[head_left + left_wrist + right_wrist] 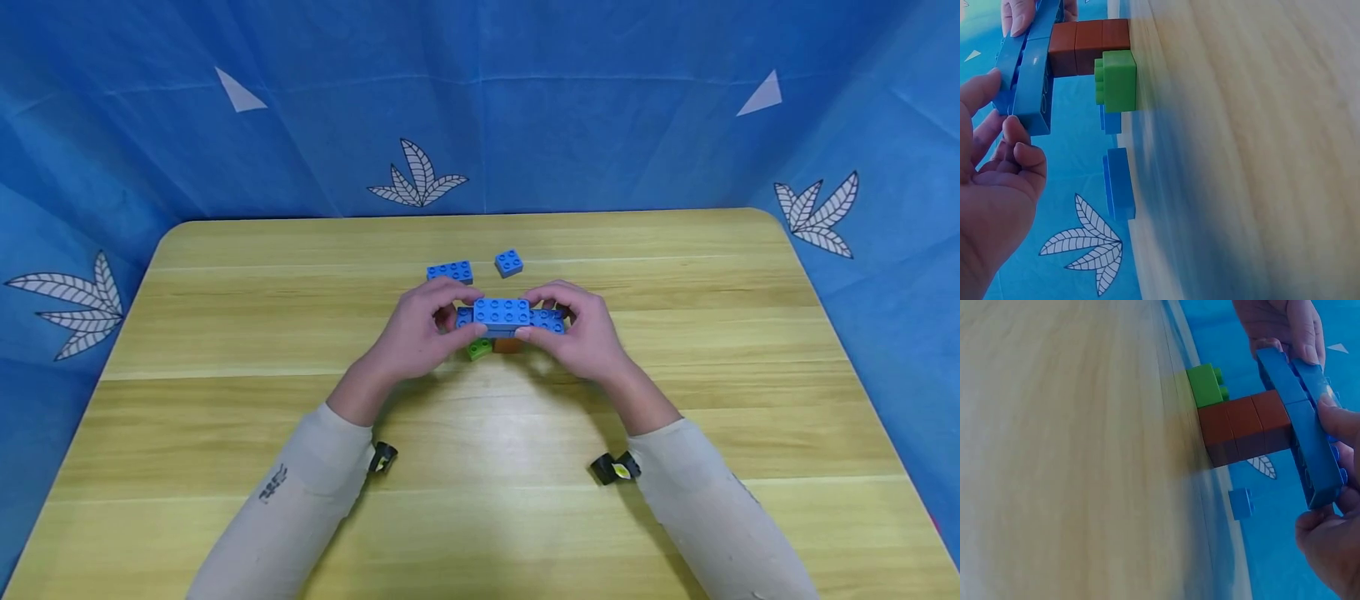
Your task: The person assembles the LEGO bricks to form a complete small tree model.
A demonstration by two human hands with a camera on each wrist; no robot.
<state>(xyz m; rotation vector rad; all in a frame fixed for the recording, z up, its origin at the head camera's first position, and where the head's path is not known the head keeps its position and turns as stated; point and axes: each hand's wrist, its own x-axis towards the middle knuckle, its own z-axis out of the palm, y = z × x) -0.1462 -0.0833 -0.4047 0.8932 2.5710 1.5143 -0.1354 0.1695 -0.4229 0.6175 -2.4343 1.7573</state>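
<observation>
A stack of brown building bricks (1244, 428) stands upright on the wooden table. Across its top lie two blue building bricks (1034, 81) end to end, and another blue studded building brick (502, 312) sits over the middle of them. My left hand (423, 329) grips the left end of this blue layer, thumb at the front and fingers curled behind and under it. At the right end, my right hand (581, 333) holds the blue bricks between thumb and fingers. A green building brick (1119, 81) stands on the table beside the brown stack's foot.
Behind the hands, a longer blue brick (450, 271) and a small blue brick (508, 263) lie on the table (480, 500). Past the table's far edge hangs a blue curtain (570, 150) with printed leaves.
</observation>
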